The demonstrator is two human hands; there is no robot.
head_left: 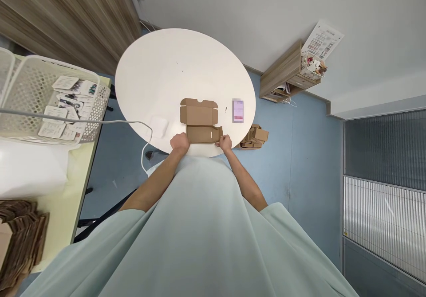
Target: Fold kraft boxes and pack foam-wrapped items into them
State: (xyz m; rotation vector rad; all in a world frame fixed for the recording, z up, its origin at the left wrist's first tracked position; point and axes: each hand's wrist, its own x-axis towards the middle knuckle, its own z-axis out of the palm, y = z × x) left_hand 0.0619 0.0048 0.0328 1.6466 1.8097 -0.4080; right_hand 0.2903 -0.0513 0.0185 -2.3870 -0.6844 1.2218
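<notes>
- The cardboard mailer box [200,122] lies on the round white desk [159,66], at the desk's near edge right in front of the person.
- Its body looks partly formed: the near section [203,134] reads as a raised trough with walls up, while the lid flap [199,110] with its tuck tabs lies open and flat on the far side of the box.
- The left hand [180,143] sits at the box's near left corner, fingers curled against the cardboard; how tightly the grip closes cannot be told from this height.
- The right hand [225,142] is at the box's near right corner, fingertips pinched on the side flap there.
- My judgement: the folding is about midway. The base walls seem up, the end flaps are being tucked, and the lid is not yet closed.
- A small pink-and-white card [238,110] lies on the desk just right of the box, apart from it.
- Folded brown boxes [255,136] sit on the floor to the right of the desk.
- Well left of the box, a white mesh basket [96,106] holds printed cards, and flat cardboard blanks [20,235] are stacked at the near left.
</notes>
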